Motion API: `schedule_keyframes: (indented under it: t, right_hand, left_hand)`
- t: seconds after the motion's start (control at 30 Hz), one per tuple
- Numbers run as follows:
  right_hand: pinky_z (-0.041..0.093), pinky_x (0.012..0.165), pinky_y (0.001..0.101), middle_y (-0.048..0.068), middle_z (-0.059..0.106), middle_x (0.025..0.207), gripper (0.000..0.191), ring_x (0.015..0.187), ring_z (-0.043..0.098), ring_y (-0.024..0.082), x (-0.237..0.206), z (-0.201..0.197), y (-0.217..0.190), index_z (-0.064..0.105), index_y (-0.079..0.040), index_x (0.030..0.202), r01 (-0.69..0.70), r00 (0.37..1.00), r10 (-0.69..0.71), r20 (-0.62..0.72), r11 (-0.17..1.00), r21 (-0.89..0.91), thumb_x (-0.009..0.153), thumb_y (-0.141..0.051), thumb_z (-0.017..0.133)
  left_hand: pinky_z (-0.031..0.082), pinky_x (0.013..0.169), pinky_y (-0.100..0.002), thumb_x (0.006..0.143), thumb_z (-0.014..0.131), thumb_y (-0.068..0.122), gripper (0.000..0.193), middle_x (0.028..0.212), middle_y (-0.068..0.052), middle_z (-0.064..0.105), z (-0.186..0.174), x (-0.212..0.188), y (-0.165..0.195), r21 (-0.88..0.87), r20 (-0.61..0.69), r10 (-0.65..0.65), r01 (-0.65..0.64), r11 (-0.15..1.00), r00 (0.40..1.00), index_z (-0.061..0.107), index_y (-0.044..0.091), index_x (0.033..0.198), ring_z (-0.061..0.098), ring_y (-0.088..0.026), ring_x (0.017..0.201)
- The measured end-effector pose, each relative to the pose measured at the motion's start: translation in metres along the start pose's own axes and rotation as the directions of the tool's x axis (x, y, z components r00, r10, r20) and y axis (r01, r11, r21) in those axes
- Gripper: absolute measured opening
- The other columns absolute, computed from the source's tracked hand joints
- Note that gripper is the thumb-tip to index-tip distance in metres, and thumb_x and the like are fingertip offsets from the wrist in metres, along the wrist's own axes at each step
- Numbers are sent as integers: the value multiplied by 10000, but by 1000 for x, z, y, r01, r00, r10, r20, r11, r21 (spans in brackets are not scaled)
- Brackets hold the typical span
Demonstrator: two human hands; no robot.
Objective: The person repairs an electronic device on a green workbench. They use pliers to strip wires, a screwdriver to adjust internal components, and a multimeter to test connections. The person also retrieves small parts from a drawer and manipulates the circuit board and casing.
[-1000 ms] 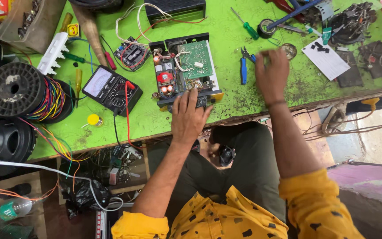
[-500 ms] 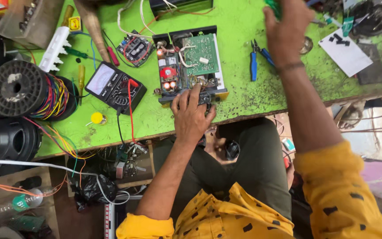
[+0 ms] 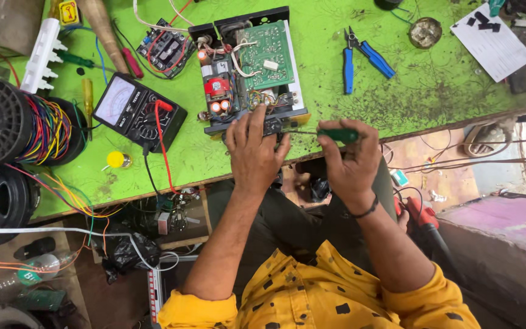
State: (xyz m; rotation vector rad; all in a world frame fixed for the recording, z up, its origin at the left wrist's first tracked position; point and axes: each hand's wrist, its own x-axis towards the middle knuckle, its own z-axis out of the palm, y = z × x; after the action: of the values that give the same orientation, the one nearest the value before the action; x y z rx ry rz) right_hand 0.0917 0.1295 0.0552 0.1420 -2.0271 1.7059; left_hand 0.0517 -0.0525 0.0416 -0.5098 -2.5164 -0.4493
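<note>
Far left of frame: I see a wire spool point(image 3: 7, 122) with multicoloured strands on the green desk point(image 3: 445, 91). Right of it, a black analog multimeter point(image 3: 138, 113) lies flat, red lead across it. Centre top: an opened electronics chassis point(image 3: 248, 67), green circuit board exposed, sits near the desk's front edge. My left hand point(image 3: 254, 152) rests on the chassis's near edge, fingers spread and curled over it. Just right, my right hand point(image 3: 351, 161) pinches a green-handled screwdriver point(image 3: 336, 134), shaft pointing left toward the chassis front. Upper right: blue-handled pliers point(image 3: 360, 58), then a white paper sheet point(image 3: 491, 39).
</note>
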Motion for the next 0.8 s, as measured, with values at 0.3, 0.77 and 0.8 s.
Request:
schedule_keyframes:
  t: [0.3, 0.77, 0.8]
  right_hand:
    - [582, 994, 296, 171, 710, 1236, 385, 1164, 708, 185, 18, 13, 8, 431, 4, 1336, -38, 997, 32, 74, 996, 80, 1057, 30, 694]
    - [571, 703, 284, 116, 767, 1025, 396, 881, 785, 166, 60, 14, -13, 524, 11, 1243, -54, 981, 93, 172, 974, -220, 996, -70, 823]
    - [576, 703, 284, 123, 752, 1018, 396, 870, 781, 172, 63, 14, -15, 523, 12, 1231, -42, 979, 86, 187, 973, -228, 997, -81, 828]
  left_hand:
    - [360, 1141, -538, 873, 829, 291, 280, 1460, -92, 524, -2, 2, 0, -15, 22, -20, 20, 1000, 1000, 750, 72, 1029, 510, -314, 1310]
    - [342, 1142, -527, 877, 838, 281, 272, 1353, -117, 576, 0, 1, 1, -33, 13, -40, 40, 999, 999, 719, 59, 774, 517, -322, 1299]
    - [343, 1137, -526, 873, 838, 283, 275, 1346, -117, 582, 0, 1, 1, -17, 10, -42, 42, 999, 999, 718, 60, 766, 517, -323, 1292]
